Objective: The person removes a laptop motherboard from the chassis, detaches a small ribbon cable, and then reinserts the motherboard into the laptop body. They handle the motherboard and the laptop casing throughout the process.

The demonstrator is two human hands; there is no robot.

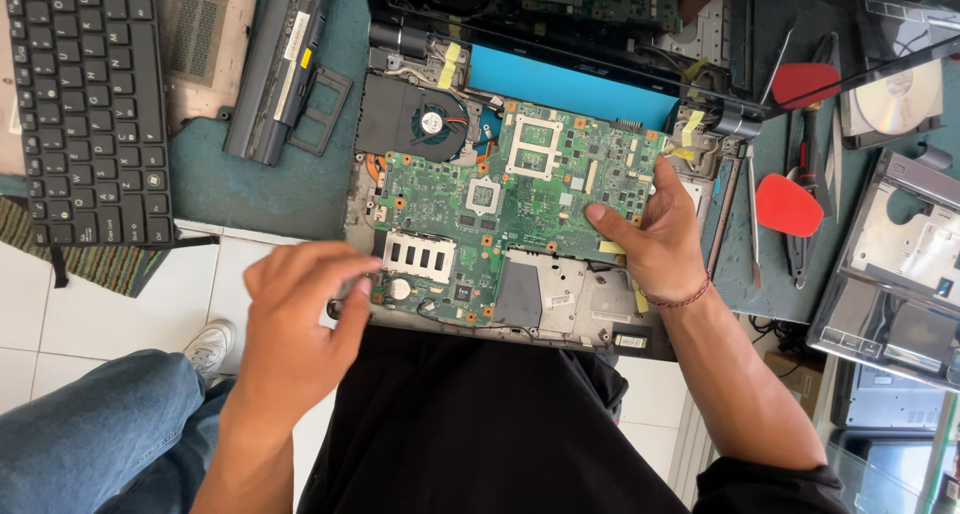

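On the teal bench mat (260,189) I see the green motherboard (500,204) lying lengthwise left-to-right; my right hand (655,239) pinches its right edge, my left hand (300,314) curls loosely at its left corner, holding nothing I can see

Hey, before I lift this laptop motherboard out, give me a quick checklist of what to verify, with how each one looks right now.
1. Right hand gripping the green motherboard at its right edge: ok, fingers lie on the board.
2. Left hand holding the board's lower left corner: cannot tell, it is blurred.
3. Cooling fan wires unplugged: cannot tell, coloured wires run beside the fan toward the board.
4. All screws out: cannot tell, too small to see.
5. Room to set the board down: not ok, a keyboard, battery and red-handled tools crowd the mat.
6. Laptop base steady: ok, it rests against the lap.
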